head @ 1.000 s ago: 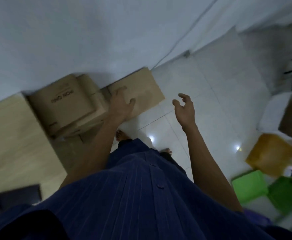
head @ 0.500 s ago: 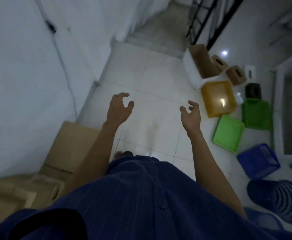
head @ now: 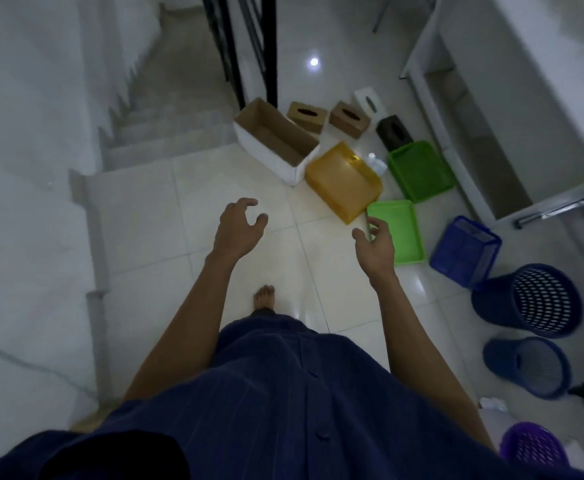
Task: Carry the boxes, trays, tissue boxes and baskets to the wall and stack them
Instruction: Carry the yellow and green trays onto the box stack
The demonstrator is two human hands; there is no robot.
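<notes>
Shirt: a dark blue striped shirt (head: 283, 393) fills the near edge of the view.
Purple basket: a round purple basket (head: 534, 445) sits at the near right corner of the floor (head: 214, 188), cut off by the frame.
Arms: both bare forearms reach forward from the shirt, roughly parallel, with the elbows a little bent.
Foot: one bare foot (head: 264, 297) is on the tiles between the arms, toes forward.
Round blue baskets: one blue basket (head: 526, 367) stands by the floor's right edge, and a perforated blue basket (head: 540, 303) stands just beyond it.
Left hand: the left hand (head: 238, 226) is held out back up, fingers spread and loosely hooked. Its grip is wide and holds nothing.
Right hand: the right hand (head: 375, 245) is level with the left and well apart from it, fingers loosely bent. Its grip is wide and holds nothing. It shows over the left rim of the light green tray (head: 404, 233); I cannot tell whether they touch.
Blue crate: a rectangular blue basket (head: 465, 249) lies just right of that tray.
Amber tray: the amber tray (head: 342, 181) lies just beyond the light green tray.
Dark green basket: the dark green basket (head: 420, 169) is right of the amber tray, with a small clear bottle (head: 375, 162) between them.
Cardboard box: an open-topped cardboard box (head: 273, 140), white outside, sits by the amber tray's far corner.
Tissue boxes: beyond it are a brown tissue box (head: 307, 116), a second brown tissue box (head: 349, 118), a white tissue box (head: 368, 100) and a dark tissue box (head: 393, 131).
Stairs: the stairs (head: 165, 133) rise at the far left beside the wall (head: 23, 202).
Railing: a black railing (head: 245, 46) stands right of the stairs.
</notes>
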